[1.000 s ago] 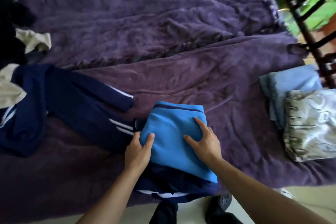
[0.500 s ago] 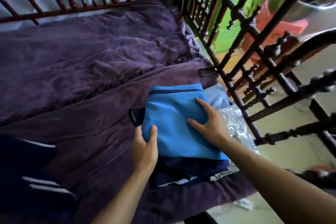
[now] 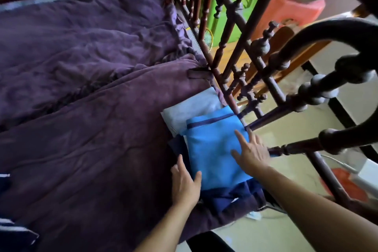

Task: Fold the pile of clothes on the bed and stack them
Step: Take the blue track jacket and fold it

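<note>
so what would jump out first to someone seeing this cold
The bright blue folded garment stands out most, near the right edge of the rumpled purple blanket, with the right hand flat on top and the left hand at its left side. A dark turned-wood railing fills the right of the view.

Item: my left hand (image 3: 184, 184), bare; forearm uncovered as far as the view shows.
Item: my right hand (image 3: 252, 154), bare; forearm likewise uncovered.
Item: dark clothing (image 3: 206, 241) on my lower body, detail too dim to tell.
</note>
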Demonstrator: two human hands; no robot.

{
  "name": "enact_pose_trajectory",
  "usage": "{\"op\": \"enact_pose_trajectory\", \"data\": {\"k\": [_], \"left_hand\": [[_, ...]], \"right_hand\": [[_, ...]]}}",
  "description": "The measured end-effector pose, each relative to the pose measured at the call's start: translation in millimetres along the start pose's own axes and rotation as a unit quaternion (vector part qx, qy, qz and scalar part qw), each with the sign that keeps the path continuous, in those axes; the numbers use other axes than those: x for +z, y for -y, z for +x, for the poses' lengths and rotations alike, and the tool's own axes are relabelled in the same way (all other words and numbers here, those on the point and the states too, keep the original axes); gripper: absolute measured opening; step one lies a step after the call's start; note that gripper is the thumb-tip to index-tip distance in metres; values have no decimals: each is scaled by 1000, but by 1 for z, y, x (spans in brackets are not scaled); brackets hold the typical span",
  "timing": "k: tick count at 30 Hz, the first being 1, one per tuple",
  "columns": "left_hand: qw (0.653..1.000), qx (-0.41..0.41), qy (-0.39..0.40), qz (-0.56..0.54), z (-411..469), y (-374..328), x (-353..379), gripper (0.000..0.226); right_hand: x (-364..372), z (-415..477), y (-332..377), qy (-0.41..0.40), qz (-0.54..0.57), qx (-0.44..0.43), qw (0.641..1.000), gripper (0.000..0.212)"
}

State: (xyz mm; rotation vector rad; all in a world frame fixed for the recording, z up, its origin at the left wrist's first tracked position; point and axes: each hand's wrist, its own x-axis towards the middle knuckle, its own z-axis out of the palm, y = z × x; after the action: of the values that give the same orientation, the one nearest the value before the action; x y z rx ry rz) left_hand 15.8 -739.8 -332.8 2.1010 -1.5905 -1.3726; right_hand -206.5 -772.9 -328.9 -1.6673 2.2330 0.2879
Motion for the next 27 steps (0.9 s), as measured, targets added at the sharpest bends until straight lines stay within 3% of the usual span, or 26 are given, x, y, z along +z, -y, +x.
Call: {"op": "enact_pose_trajectory", "data": {"k": [3,5,7,12,15,21,27], "left_hand": [[960,131,-40,244,12,10,-1,84],[931,183,27,316,26,14,-1,72],[923,164,91,336,37,15,-2,65],[937,131,120,301,34,16,-17,62],[955,108,96,260,15,29,-42,43],[975,23,14,221,-47,100,-126,31],[979,-72,-103,158,-139,205,-227,26]], "right_hand": [[32,-12,4,-5,-12,-49,999,66],[47,-15,7,19,3,-50,999,63],[52,-12,7,44,7,-43,998,63],[37,-5,24,44,-16,-36,998,65],[21,-6,48,36,-34,-53,997,66],[-9,-27,157,16,-13,-204,979,40],[-11,-103,299,55,-5,-350,935,24]]}}
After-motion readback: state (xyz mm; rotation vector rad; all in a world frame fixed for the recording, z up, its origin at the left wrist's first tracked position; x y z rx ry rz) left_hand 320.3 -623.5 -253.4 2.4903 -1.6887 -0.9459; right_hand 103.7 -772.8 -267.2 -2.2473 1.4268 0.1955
